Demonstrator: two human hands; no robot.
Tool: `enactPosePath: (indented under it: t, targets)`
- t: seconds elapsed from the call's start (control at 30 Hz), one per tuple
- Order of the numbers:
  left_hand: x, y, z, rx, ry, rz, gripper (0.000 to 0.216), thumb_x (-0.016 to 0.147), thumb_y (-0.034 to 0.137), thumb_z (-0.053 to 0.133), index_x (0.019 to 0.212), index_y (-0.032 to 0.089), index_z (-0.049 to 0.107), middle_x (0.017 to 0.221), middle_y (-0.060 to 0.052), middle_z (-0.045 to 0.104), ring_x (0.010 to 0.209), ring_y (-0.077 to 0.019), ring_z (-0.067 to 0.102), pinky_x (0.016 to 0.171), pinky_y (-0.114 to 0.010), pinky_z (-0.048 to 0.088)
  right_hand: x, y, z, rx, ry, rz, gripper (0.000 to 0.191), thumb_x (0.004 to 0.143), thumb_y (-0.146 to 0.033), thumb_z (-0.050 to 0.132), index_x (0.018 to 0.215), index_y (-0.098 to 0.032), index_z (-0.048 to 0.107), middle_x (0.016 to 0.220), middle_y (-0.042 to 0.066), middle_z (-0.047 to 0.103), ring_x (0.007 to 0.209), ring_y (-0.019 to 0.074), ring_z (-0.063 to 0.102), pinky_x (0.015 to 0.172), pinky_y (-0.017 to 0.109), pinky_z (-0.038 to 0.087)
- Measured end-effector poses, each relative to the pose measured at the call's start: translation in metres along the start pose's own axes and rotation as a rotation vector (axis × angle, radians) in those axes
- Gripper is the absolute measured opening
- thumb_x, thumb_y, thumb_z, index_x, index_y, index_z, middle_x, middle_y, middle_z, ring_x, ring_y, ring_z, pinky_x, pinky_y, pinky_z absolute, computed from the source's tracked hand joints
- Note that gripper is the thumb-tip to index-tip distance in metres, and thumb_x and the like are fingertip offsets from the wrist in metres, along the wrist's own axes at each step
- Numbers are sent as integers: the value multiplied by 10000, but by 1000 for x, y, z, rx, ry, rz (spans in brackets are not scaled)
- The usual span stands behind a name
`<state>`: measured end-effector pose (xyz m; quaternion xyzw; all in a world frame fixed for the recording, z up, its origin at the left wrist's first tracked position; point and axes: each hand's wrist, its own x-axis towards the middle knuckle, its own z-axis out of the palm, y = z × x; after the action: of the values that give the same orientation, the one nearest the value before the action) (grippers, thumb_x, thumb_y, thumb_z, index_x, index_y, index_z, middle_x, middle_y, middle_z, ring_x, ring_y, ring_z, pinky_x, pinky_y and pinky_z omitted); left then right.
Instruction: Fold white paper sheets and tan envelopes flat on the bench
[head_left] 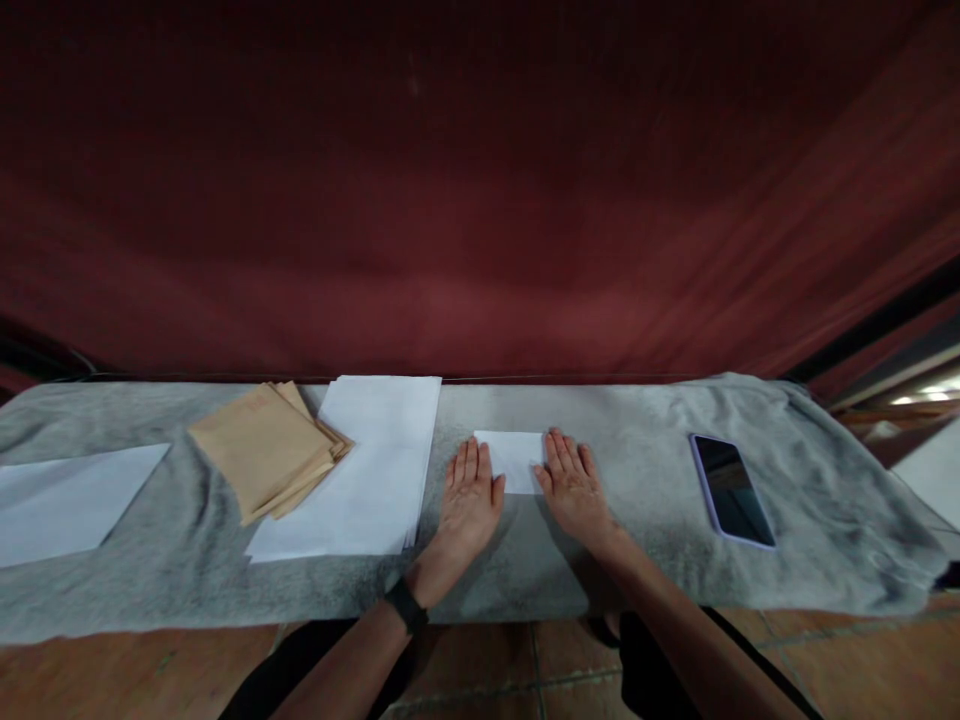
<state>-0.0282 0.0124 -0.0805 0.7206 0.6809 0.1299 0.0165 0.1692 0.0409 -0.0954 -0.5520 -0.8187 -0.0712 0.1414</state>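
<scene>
A small white rectangle of paper [517, 460], which looks folded, lies flat on the grey cloth in front of me. My left hand [469, 492] rests palm down on its left edge, fingers stretched out and pointing away from me. On the right edge, my right hand [574, 490] lies flat in the same way, fingers extended. Both thumbs point inward over the paper, and its middle shows between them. Just left of my left hand is a stack of white paper sheets [375, 470].
Brown envelopes [262, 445] overlap the left side of the stack. Another white sheet [67, 505] lies at the far left. A phone in a purple case [731, 490] sits to the right. The grey cloth [637, 420] covers the table, with a red curtain [480, 220] behind.
</scene>
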Motion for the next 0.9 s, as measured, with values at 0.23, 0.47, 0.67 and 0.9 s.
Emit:
enactPosePath:
  t: [0.23,0.47,0.67,0.9]
  targets:
    - [11,-11,-13,-195,57,-7,467,946,212,426,1388,120,547,1465,-159,543,1325,-274,532,1119,-445,446,1,3,2,51,-50,20,598,1060,-401,238,1564,-86,301,1601,173,329,1482,315,316,1203,558,196]
    - [12,-11,-21,-178,4,-20,518,855,53,450,1349,130,587,1419,-139,573,1286,-251,545,1110,-403,456,3,7,3,74,-90,50,611,1055,-426,226,1565,-99,304,1607,158,329,1484,327,308,1202,578,186]
    - [2,8,-24,-34,33,35,452,986,226,396,1414,148,520,1525,-137,476,1381,-306,458,1120,-498,418,2,-7,-2,173,-24,34,599,1061,-388,216,1573,-81,269,1602,171,341,1501,289,285,1208,534,238]
    - [-2,19,1,31,-30,279,595,968,165,282,1558,89,269,1613,-154,334,1519,-233,247,1228,-473,263,-8,-34,-7,268,-76,-103,586,1068,-395,237,1570,-96,284,1608,152,334,1509,239,272,1223,473,278]
